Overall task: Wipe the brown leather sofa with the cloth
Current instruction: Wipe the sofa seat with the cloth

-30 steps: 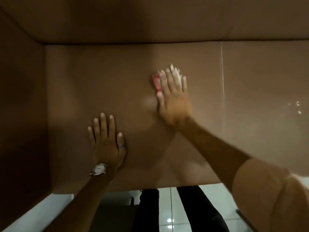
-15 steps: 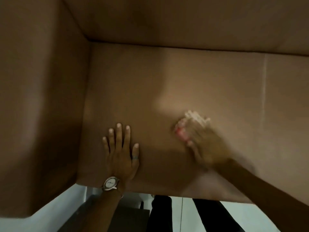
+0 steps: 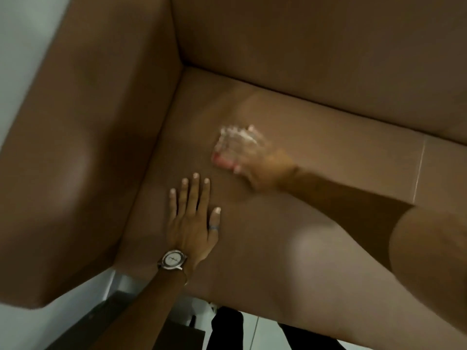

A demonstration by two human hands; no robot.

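On the seat cushion (image 3: 290, 248) of the brown leather sofa (image 3: 316, 59), near the corner where the armrest (image 3: 83, 147) meets the backrest, the right hand (image 3: 255, 162) presses the cloth (image 3: 236, 137) flat. The cloth is motion-blurred: whitish with a pink patch at its near edge, mostly under the fingers. Right hand: fingers spread over the cloth, pinning it rather than pinching. Left hand (image 3: 192, 223): open, palm down, holding nothing, braced on the cushion just beside the right; watch (image 3: 173, 259) on the wrist.

Judgement: cloth is light, soft and limp, likely to bunch or slide out if held by an edge, so a flat palm over its middle suits best. Leather looks smooth, offering little friction. Cushion probably yields under pressure.
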